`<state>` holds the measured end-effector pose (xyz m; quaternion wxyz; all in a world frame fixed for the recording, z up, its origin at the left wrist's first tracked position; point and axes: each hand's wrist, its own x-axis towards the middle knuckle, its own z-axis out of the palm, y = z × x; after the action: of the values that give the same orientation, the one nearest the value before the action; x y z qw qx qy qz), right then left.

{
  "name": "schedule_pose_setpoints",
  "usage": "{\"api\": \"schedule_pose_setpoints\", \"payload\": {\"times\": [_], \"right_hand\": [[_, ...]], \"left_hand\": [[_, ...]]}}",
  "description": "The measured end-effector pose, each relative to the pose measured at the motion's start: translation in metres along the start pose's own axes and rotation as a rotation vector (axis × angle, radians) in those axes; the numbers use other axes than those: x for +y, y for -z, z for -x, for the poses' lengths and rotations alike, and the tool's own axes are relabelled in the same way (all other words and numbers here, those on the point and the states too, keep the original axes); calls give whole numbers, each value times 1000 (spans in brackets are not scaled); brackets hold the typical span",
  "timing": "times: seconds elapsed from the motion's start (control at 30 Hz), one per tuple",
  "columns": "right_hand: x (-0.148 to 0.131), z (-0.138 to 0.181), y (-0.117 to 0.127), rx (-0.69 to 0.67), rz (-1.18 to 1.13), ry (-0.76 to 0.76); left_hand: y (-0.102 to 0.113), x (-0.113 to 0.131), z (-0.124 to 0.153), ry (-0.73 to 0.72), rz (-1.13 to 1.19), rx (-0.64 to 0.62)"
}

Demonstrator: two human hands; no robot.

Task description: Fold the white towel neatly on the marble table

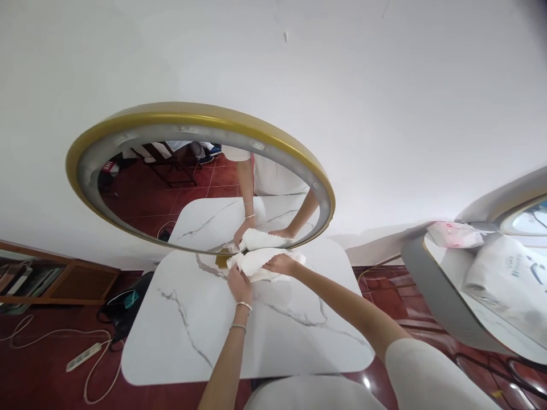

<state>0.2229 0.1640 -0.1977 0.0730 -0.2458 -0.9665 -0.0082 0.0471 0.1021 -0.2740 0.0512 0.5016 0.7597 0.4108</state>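
A white cloth or paper towel (260,261) with ragged edges is bunched between my two hands at the foot of a round mirror (205,188). My left hand (239,283) pinches its left end, and two bracelets circle that wrist. From the right, my right hand (280,265) grips the towel, its fingers partly hidden in the folds. The towel is close to the mirror's lower glass, but I cannot tell if it touches. Below it is a white marble-patterned table (171,341). The mirror has a gold frame (205,114) and reflects both hands and the towel.
A gold base (222,259) shows under the mirror. On the right, a second table (444,267) bears a pink-and-white plastic packet (455,234) and a white bag (510,279). A power strip (84,357) with its cable lies on the red floor near a black bag (130,302).
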Motion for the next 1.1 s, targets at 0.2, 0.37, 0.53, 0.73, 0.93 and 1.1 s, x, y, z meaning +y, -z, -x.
{"api": "schedule_pose_setpoints", "payload": {"times": [0.2, 0.37, 0.53, 0.73, 0.93, 1.1], "right_hand": [[-19, 3, -38, 66, -146, -127], [-51, 61, -58, 155, -294, -252], [-83, 130, -56, 209, -460, -408], [-71, 135, -20, 316, -735, -530], [-44, 103, 8, 238, -629, -413], [-39, 90, 24, -6, -568, -135]], "left_hand": [[5, -9, 8, 29, -158, -159], [31, -7, 39, -116, -190, -303], [50, -1, 63, -395, -191, -476], [50, 36, 39, -539, -204, -744], [66, 57, 22, -690, -137, -897], [99, 69, 28, -920, -99, -888]]}}
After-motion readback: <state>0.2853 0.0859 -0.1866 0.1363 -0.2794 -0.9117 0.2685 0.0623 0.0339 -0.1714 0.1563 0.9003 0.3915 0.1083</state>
